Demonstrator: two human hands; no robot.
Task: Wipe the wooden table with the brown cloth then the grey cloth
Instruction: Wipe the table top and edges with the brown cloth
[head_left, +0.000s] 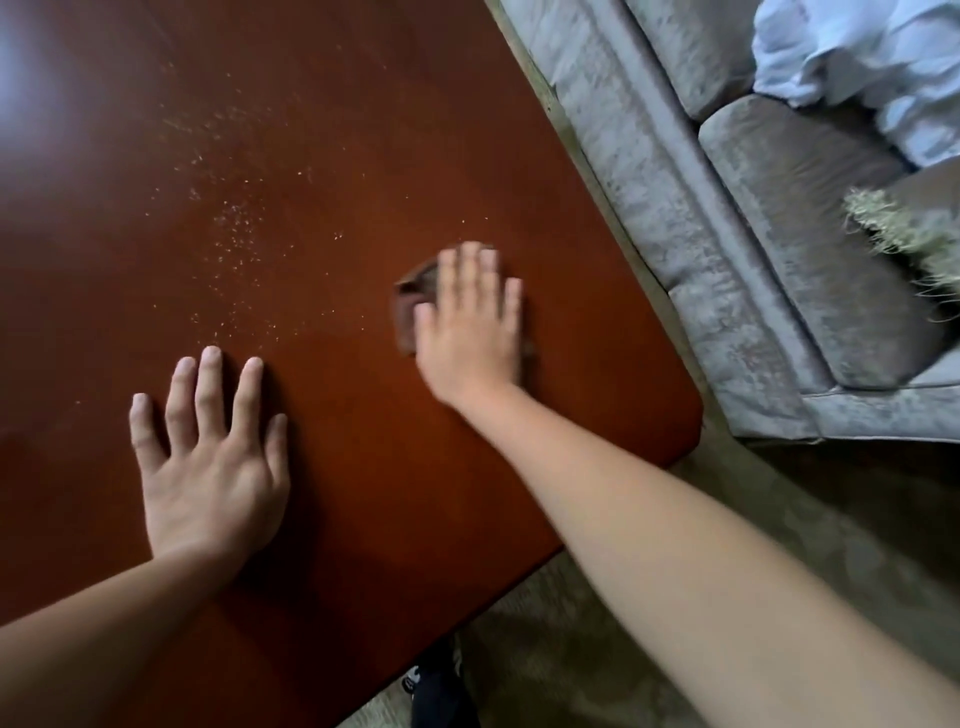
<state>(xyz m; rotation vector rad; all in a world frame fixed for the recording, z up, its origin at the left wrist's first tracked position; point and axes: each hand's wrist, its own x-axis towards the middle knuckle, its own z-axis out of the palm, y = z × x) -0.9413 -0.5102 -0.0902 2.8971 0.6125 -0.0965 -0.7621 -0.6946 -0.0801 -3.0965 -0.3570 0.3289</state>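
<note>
- The wooden bench (322, 135) fills the left and middle of the view, a dark reddish-brown top with a rounded near-right corner.
- The right hand (470, 322) lies flat on the brown cloth (409, 307), fingers straight and slightly spread, pointing to the far side. It presses the cloth onto the bench and does not pinch it.
- The brown cloth sits on the right part of the bench, not far from its right edge. Most of it is under the palm; a crumpled part shows to the left of the fingers. Its outline is blurred.
- The left hand (208, 457) rests palm-down on the bare wood in the near-left area, fingers spread and straight, holding nothing. It is well apart from the cloth.
- Pale specks (234, 234) are scattered over the wood beyond the left hand and left of the cloth.
- A grey sofa (727, 234) stands just beside the bench's right edge, with white fabric (857, 62) at its far end and a fringed cushion (904, 228) on the seat.
- Carpet (779, 519) covers the floor near the sofa, and a dark shoe (431, 680) shows by the near edge.
</note>
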